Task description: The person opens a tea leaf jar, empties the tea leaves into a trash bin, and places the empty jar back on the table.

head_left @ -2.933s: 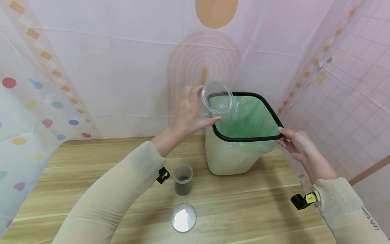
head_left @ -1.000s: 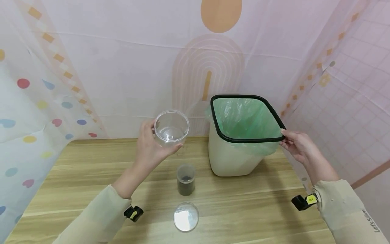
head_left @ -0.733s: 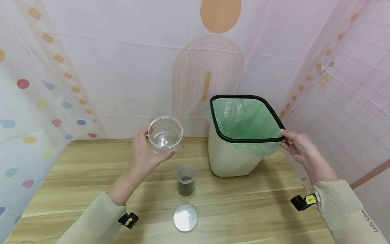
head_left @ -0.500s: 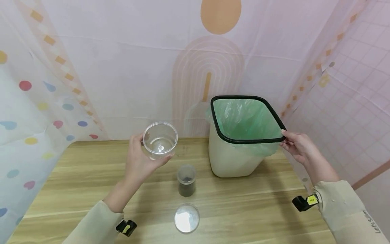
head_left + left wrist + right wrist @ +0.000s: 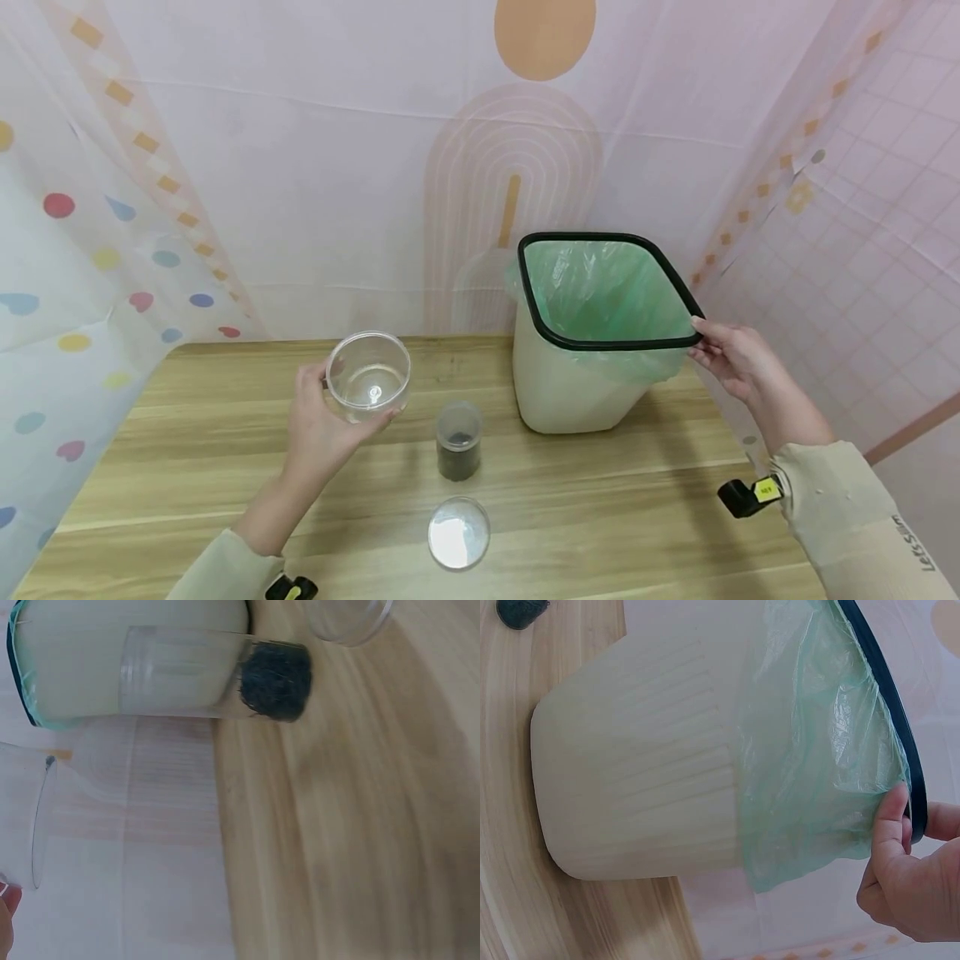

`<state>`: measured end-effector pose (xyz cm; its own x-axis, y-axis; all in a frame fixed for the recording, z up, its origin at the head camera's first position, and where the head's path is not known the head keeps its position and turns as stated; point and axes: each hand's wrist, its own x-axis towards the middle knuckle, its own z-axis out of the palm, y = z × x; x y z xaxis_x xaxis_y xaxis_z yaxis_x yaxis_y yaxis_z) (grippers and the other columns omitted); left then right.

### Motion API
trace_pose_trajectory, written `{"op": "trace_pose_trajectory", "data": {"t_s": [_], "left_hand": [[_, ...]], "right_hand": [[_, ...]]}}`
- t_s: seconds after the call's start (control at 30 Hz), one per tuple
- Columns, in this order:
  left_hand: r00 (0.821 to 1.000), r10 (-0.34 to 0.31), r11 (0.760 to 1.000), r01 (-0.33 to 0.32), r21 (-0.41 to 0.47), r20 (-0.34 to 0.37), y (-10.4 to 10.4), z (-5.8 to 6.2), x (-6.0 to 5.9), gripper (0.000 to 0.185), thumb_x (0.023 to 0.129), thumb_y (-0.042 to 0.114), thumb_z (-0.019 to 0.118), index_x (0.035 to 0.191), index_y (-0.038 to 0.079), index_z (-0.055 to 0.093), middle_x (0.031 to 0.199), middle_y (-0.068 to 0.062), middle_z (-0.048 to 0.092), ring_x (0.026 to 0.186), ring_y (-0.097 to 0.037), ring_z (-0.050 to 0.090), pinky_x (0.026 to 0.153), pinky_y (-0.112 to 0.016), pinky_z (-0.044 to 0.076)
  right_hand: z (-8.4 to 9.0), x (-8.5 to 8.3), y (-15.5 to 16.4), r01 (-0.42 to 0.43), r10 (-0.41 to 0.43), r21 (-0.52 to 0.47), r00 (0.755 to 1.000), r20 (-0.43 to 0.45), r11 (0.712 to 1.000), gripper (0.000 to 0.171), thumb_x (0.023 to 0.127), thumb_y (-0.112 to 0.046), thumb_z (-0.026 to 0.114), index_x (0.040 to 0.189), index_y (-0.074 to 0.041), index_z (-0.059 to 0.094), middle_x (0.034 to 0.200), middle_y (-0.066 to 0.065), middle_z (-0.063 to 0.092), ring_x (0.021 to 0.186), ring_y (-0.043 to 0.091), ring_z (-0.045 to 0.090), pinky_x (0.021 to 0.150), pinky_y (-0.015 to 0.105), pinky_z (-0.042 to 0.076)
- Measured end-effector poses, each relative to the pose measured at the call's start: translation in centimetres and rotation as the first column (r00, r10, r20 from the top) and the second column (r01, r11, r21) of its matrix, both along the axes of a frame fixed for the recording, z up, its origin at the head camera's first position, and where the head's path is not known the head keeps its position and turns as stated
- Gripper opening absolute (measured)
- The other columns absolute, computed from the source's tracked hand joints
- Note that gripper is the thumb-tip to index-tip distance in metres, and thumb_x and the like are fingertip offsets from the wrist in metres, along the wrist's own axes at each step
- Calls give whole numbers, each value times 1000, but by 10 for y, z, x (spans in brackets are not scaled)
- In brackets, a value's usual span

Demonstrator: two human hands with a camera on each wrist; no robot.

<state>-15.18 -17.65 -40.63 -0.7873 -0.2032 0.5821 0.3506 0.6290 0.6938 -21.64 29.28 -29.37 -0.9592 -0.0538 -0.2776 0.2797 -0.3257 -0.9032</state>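
My left hand (image 5: 322, 425) grips a clear plastic jar (image 5: 367, 371) by its side, mouth up and tilted a little toward me, over the left-middle of the table. A small dark speck clings near the jar's edge in the left wrist view. With thumb and fingers, my right hand (image 5: 731, 358) pinches the black rim (image 5: 889, 697) of a cream trash bin (image 5: 562, 396) at its right front corner. A pale green bag (image 5: 607, 287) lines the bin and folds over outside. Between hand and bin stands a smaller clear container (image 5: 458, 442) with a dark clump inside.
A clear round lid (image 5: 458, 533) lies flat on the wooden table (image 5: 600, 517), nearest me, in front of the smaller container. A patterned cloth backdrop (image 5: 322, 183) hangs right behind the table and along both sides.
My left hand has carried the jar from over the bin's left edge leftward and down toward the table, turning its mouth upward. The right hand has stayed at the rim.
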Motion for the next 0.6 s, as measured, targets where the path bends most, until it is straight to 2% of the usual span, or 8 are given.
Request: {"op": "trace_pose_trajectory", "data": {"t_s": [0.13, 0.4, 0.6], "left_hand": [[999, 17, 999, -18, 46, 31, -4, -9, 6, 91, 46, 15, 92, 121, -5, 45, 110, -20, 46, 100, -30, 46, 85, -46, 38], [990, 56, 996, -63, 57, 129, -11, -25, 18, 92, 49, 19, 92, 123, -5, 43, 112, -17, 45, 102, -29, 47, 86, -48, 40], [991, 78, 996, -82, 35, 110, -16, -38, 23, 92, 48, 19, 92, 121, -6, 43, 110, -18, 45, 99, -29, 47, 83, -47, 42]], "right_hand": [[1, 0, 0, 2, -2, 1, 1000, 5, 1000, 21, 91, -8, 58, 71, -2, 63, 67, 4, 53, 60, 13, 56, 63, 19, 53], [3, 1, 0, 6, -6, 9, 1000, 16, 1000, 21, 91, -8, 58, 72, -2, 63, 68, 4, 53, 60, 13, 56, 64, 19, 53], [2, 1, 0, 6, -6, 4, 1000, 13, 1000, 21, 91, -8, 57, 71, -2, 64, 68, 4, 54, 60, 12, 56, 64, 19, 54]]}}
